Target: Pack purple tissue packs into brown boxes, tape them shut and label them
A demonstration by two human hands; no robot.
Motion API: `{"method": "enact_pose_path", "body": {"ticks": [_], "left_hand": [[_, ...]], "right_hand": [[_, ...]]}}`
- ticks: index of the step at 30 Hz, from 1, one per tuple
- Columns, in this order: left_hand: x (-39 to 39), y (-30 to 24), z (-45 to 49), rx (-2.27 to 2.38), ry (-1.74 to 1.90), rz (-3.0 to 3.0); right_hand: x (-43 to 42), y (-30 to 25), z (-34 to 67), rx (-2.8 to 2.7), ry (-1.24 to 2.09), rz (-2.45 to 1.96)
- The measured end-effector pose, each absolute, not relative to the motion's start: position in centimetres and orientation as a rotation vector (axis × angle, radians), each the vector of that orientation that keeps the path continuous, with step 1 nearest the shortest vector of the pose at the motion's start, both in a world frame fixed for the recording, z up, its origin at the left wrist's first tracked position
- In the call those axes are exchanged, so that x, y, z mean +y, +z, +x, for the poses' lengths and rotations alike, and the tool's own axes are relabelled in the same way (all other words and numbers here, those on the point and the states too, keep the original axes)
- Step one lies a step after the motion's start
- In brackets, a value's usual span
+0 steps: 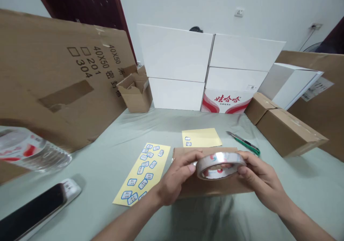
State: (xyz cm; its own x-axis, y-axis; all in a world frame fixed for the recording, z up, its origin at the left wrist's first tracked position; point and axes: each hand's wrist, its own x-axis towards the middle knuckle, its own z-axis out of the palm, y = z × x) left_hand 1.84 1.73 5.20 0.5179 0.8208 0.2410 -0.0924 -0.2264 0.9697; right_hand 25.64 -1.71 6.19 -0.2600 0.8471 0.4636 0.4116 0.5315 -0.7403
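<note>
A roll of clear packing tape (219,165) is held between both my hands just above a small flat cardboard box (206,188) on the table. My left hand (176,178) pinches the roll's left edge with thumb and fingers. On the right side of the roll, my right hand (262,180) has its fingers wrapped around the rim. A yellow sticker sheet (143,173) with several blue labels lies left of the box. A smaller yellow sheet (201,138) lies behind it.
A green utility knife (244,143) lies right of the small sheet. Brown boxes (285,128) stand at the right, white cartons (209,72) at the back, a large cardboard sheet (59,76) at the left. A plastic bottle (32,155) and a phone (34,208) sit near left.
</note>
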Motion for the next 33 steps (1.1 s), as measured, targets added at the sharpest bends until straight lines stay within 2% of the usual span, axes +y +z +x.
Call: {"method": "enact_pose_path", "body": {"ticks": [10, 13, 17, 19, 26, 33], "left_hand": [[2.3, 4.8, 2.2, 0.613, 0.974, 1.439], [2.1, 4.8, 2.1, 0.722, 1.094, 1.477], [1.2, 5.1, 2.0, 0.78, 1.297, 1.826], [0.9, 5.3, 2.2, 0.72, 1.373, 1.962], [1.1, 4.5, 2.4, 0.705, 1.499, 2.043], [1.4, 4.2, 2.4, 0.805, 1.474, 2.264]], "right_hand": [[-2.0, 6.0, 25.7, -1.983, 0.501, -1.022], [-1.6, 6.0, 25.7, -1.85, 0.706, -1.062], [-0.8, 5.3, 25.9, -1.536, 1.3, -1.008], [-0.5, 5.0, 26.0, -1.395, 1.487, -0.949], [-0.5, 5.0, 25.9, -1.258, 1.6, -0.961], [-0.4, 4.8, 25.9, -1.196, 1.594, -1.014]]}}
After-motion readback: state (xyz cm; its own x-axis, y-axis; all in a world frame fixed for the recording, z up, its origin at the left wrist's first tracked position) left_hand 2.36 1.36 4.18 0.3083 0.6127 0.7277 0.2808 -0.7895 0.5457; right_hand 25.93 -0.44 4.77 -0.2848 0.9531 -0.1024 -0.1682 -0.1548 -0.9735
